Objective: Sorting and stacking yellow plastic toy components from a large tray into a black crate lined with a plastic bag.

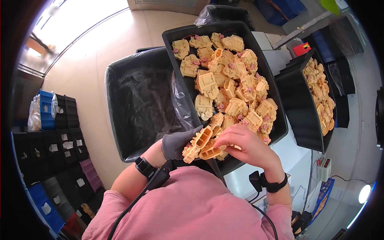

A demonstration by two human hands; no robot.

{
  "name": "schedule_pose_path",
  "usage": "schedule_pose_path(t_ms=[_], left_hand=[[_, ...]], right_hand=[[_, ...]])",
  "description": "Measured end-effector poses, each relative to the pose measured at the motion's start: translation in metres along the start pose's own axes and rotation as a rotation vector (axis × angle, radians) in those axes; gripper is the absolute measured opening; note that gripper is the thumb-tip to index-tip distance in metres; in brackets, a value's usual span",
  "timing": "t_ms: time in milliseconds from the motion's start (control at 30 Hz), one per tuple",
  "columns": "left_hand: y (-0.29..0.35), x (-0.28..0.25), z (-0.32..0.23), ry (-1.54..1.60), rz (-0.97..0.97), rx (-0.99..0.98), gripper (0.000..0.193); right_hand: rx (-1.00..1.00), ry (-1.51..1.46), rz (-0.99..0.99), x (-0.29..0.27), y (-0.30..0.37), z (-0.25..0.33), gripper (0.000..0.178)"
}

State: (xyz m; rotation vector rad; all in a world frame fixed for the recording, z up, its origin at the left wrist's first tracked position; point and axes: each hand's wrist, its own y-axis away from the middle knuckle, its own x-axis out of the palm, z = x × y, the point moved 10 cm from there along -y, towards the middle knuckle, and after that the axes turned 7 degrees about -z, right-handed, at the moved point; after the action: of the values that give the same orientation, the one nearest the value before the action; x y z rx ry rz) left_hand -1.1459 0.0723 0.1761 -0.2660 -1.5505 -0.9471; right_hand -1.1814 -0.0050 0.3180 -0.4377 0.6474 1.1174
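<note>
Close to my body, my left hand (178, 145), in a grey glove, is closed round a cream-yellow moulded plastic housing (201, 138) with open rectangular chambers. My bare right hand (251, 147) is at the housing's right side, thumb and fingers curled round its lower curved portion; the fingertips are partly hidden. Just beyond both hands lies a black tray (281, 114) heaped with similar plastic housings (236, 69), several carrying small pink parts. The held housing is over the tray's near edge.
Left of the tray stands a black bin (138, 104) lined with clear plastic. Another black crate (294, 102) of housings is on the right, near a red box (301, 49). Stacked bins (44, 150) line the far left. Cables (134, 204) hang from both wrist straps.
</note>
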Motion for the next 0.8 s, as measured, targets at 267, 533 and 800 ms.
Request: schedule_pose_path(t_ms=[267,533,800], left_hand=[[0.001,0.005,0.009,-0.080,-0.055,-0.004,0.047],[0.008,-0.024,-0.004,-0.130,-0.093,0.093,0.054],[0.039,-0.017,-0.034,0.205,0.029,0.248,0.051]], right_hand=[[0.109,-0.437,0.089,0.012,0.006,-0.009,0.023],[0.264,-0.401,-0.277,0.025,0.011,-0.043,0.030],[0.954,0.417,-0.462,-0.049,0.133,-0.233,0.049]])
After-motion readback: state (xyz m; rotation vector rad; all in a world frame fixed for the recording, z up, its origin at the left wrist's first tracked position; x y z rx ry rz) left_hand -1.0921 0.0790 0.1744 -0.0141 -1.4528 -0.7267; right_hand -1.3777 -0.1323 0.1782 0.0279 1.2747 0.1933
